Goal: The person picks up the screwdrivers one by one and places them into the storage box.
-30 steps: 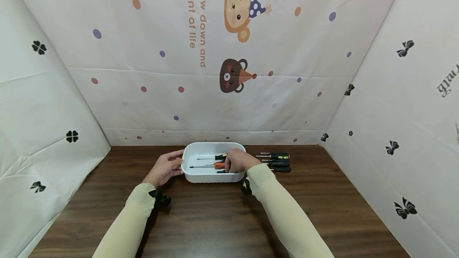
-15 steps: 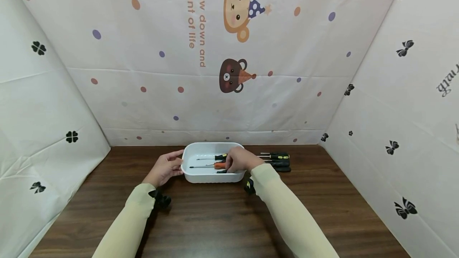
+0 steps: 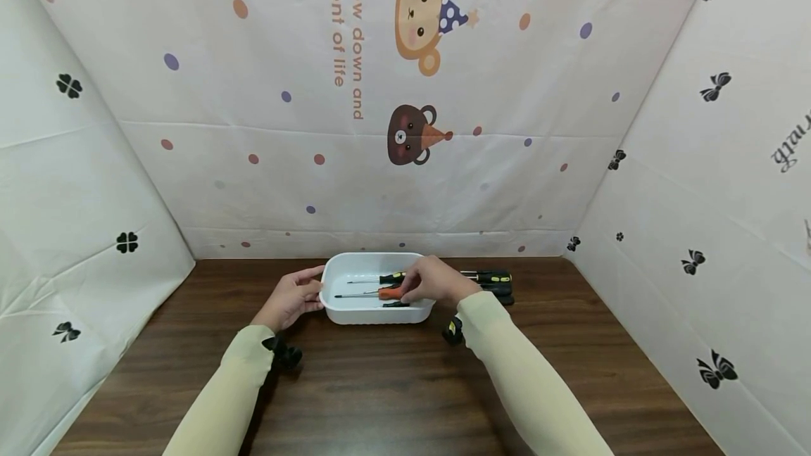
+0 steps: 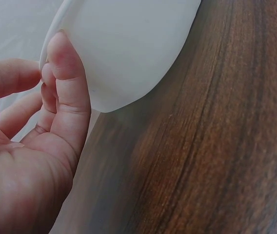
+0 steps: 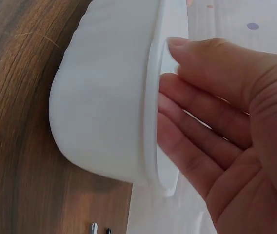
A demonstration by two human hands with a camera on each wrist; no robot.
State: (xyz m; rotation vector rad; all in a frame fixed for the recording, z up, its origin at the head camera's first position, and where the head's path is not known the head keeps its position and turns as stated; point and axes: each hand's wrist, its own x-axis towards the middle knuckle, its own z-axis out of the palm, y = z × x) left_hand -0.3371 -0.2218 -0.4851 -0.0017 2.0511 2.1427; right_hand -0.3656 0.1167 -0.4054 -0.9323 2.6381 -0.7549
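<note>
A white tray [image 3: 374,317] stands at the table's back edge. My left hand [image 3: 291,299] grips its left end, thumb and fingers about the rim, as the left wrist view shows at the tray wall [image 4: 124,48]. Inside lie an orange-handled screwdriver [image 3: 388,293], a black-and-yellow one [image 3: 391,278] and a small dark one [image 3: 396,305]. Over the tray's right end is my right hand [image 3: 437,281], fingertips at the orange handle's end. In the right wrist view that hand [image 5: 226,112] reaches past the rim [image 5: 151,112] with loosely bent fingers; nothing shows held, though the tray wall hides some fingertips.
Several dark-handled screwdrivers [image 3: 495,277] lie on the brown table [image 3: 355,385] just right of the tray, partly behind the right hand. A patterned white cloth [image 3: 285,181] rises behind the table, with more cloth at both sides.
My right hand has shifted a little to the right, uncovering more of the screwdriver handles in the tray. The left hand and the tray have stayed in place.
</note>
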